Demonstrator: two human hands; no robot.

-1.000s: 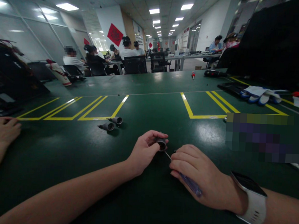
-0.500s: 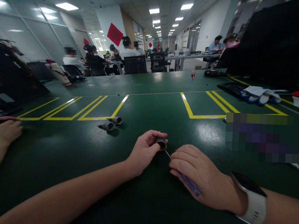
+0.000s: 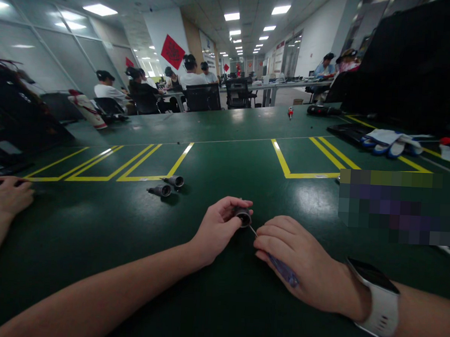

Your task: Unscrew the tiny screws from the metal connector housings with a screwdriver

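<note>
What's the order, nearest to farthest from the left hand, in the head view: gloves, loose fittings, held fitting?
1. Held fitting: gripped in the left hand.
2. Loose fittings: ahead and left, ranked as a pair.
3. Gloves: farther ahead, right.

Metal fittings number three: one held fitting (image 3: pixel 244 217), plus two to its left, a nearer fitting (image 3: pixel 162 190) and a farther fitting (image 3: pixel 176 181). Right of the held fitting are one purple-handled tool (image 3: pixel 284 270) and one wristwatch (image 3: pixel 381 307). Beyond it lies one small red tool (image 3: pixel 290 112); far to its left, one co-worker's hand (image 3: pixel 10 196).
</note>
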